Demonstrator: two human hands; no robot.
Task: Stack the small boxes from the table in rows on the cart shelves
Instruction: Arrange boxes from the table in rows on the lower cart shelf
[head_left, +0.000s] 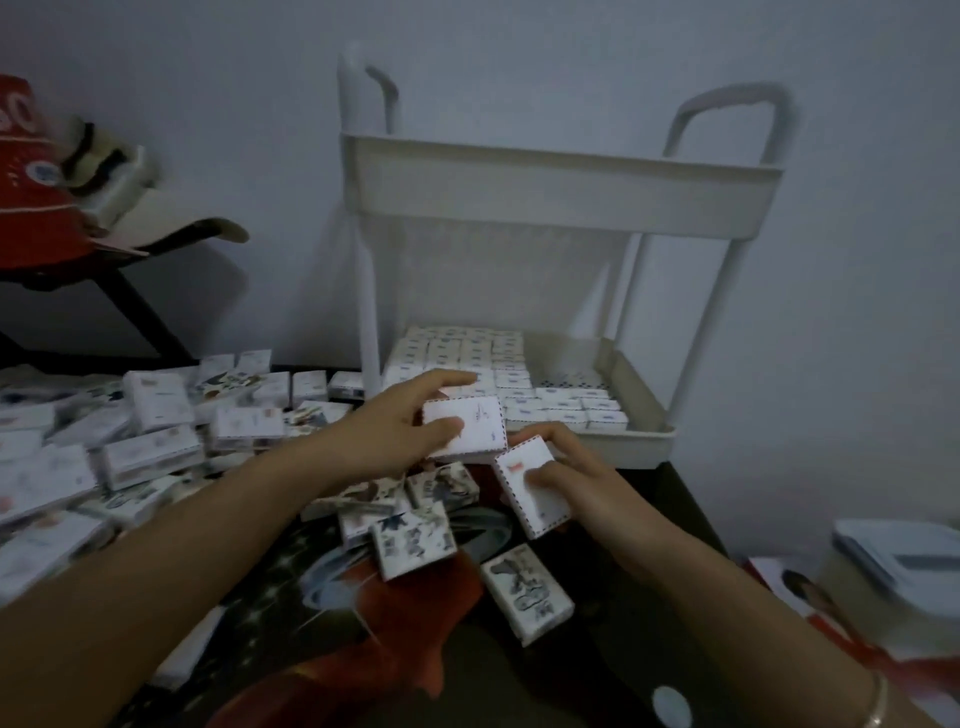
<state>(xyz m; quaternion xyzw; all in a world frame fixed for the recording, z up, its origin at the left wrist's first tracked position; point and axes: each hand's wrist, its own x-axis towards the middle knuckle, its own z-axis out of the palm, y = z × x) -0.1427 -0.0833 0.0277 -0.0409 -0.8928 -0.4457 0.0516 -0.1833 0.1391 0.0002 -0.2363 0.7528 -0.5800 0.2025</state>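
Observation:
My left hand (387, 434) grips a small white box (475, 423) with a dashed border, held just in front of the white cart (561, 187). My right hand (582, 483) grips a second white box (530, 486), tilted, just below and right of the first. The cart's lower shelf (639, 439) holds rows of small white boxes (467, 356) filling its left and front parts. Several loose boxes (156, 415) lie piled on the table to the left, and printed ones (415, 540) lie under my hands.
The cart's upper shelf (566, 174) shows only its front wall, contents hidden. A red object on a dark stand (36, 182) sits at the left. A white container (904, 566) stands at the right, beside printed paper. The table cover (322, 597) is dark and patterned.

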